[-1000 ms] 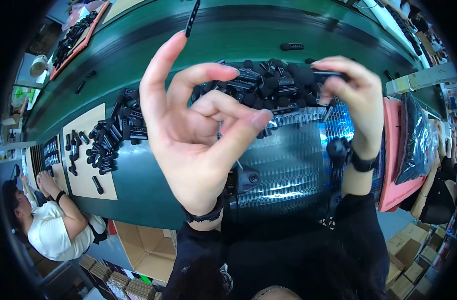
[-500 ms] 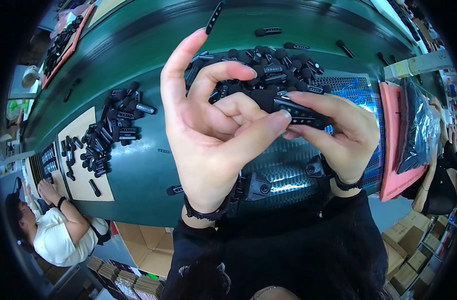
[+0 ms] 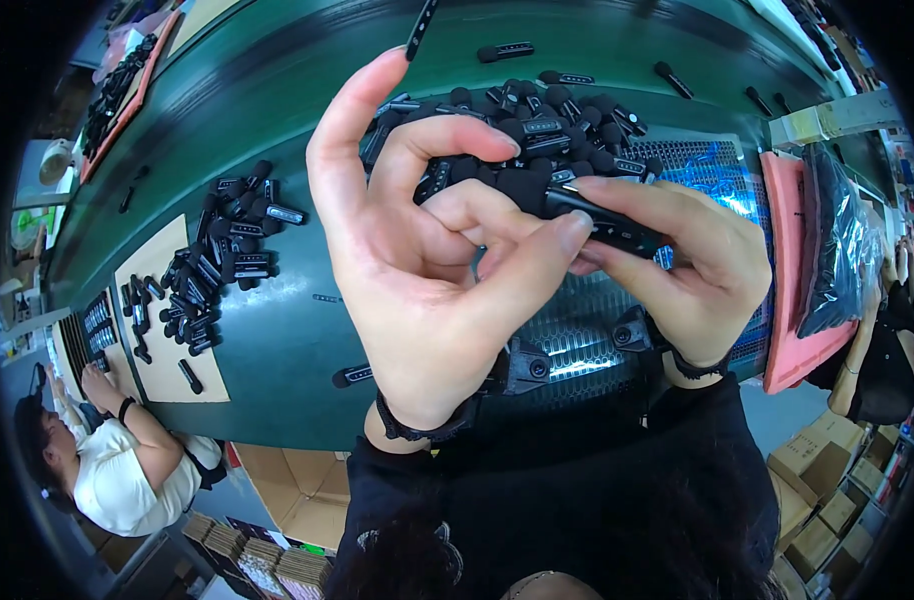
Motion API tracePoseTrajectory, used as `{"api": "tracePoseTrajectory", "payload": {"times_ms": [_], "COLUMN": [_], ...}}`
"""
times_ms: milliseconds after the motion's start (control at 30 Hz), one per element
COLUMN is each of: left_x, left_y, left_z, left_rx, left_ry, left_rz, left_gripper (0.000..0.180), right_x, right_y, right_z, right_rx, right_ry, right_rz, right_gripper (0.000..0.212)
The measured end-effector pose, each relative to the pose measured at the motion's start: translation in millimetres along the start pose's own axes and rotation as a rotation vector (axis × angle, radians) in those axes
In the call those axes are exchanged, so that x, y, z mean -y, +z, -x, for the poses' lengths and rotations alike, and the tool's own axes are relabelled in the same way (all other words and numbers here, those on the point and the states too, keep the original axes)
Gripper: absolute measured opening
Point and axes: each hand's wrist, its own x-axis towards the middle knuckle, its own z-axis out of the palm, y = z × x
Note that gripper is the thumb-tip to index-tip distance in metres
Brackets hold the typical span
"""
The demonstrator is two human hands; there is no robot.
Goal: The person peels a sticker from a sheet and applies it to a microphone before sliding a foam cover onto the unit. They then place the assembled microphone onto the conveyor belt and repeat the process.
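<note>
Seen from above, both hands met over a green conveyor table (image 3: 277, 330). The right hand (image 3: 697, 270) pinched a small black oblong plastic device (image 3: 607, 225) between thumb and fingers, holding it level at chest height. The left hand (image 3: 417, 270) closed thumb and middle finger on its foam-tipped end, index finger raised clear. Behind lay a heap of matching black devices (image 3: 517, 125), within easy reach.

We've got a small black stick-shaped device (image 3: 605, 225) with a foam-looking cap on its left end, lying roughly level and tilted down to the right, pinched between our left hand (image 3: 427, 270) and right hand (image 3: 692, 265) above the green table.
</note>
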Motion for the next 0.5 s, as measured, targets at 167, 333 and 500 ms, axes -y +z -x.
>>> {"api": "tracePoseTrajectory", "payload": {"times_ms": [167, 333, 500], "left_x": [1.7, 6.5, 3.9], "left_y": [1.7, -1.6, -5.0], "left_z": [1.3, -5.5, -5.4], "left_rx": [-0.024, 0.013, 0.04], "left_ry": [0.039, 0.013, -0.028], "left_rz": [-0.091, -0.145, -0.115], "left_gripper": [0.076, 0.072, 0.069], "right_x": [-0.5, -0.1, -4.2], "right_y": [3.2, 2.9, 4.9], "right_z": [-0.1, -1.9, -2.0], "right_rx": [-0.045, -0.001, -0.018], "right_ry": [-0.053, -0.004, -0.039], "right_rz": [0.03, 0.102, 0.036], "right_gripper": [0.03, 0.029, 0.028]}}
